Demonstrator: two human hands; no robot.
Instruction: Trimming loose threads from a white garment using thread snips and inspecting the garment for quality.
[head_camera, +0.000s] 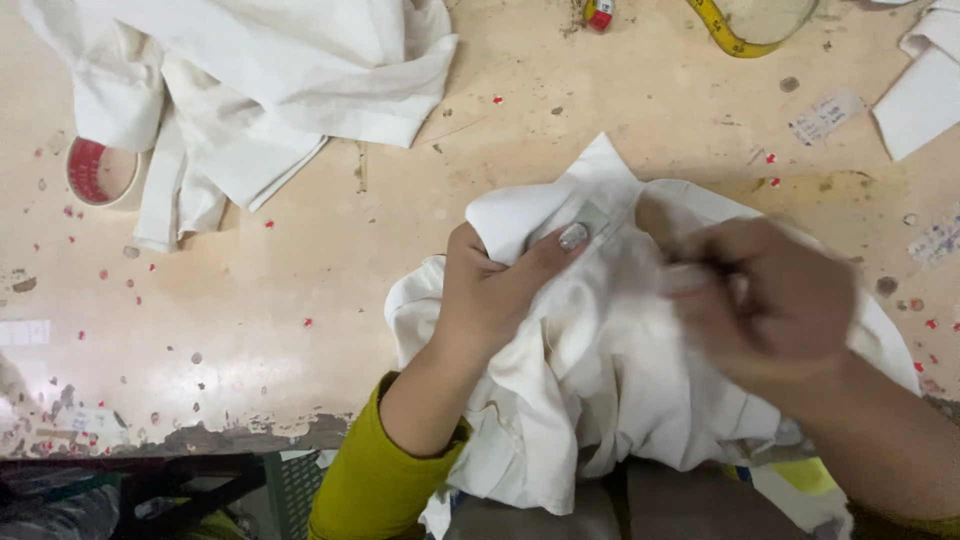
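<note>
A white cloth garment (600, 370) lies bunched at the near edge of a worn beige table (330, 270). My left hand (495, 290) grips a folded part of it, thumb pressed near a small sewn label. My right hand (765, 300) is blurred with motion over the garment's right side; its fingers are pinched together on the fabric, perhaps around something small that I cannot make out. A green-yellow sleeve covers my left forearm.
A heap of white garments (260, 80) lies at the far left, with a tape roll (100, 172) beside it. A yellow measuring tape (730, 35) curls at the far edge. White fabric pieces (920, 100) sit at the far right. Small red specks and paper labels dot the table.
</note>
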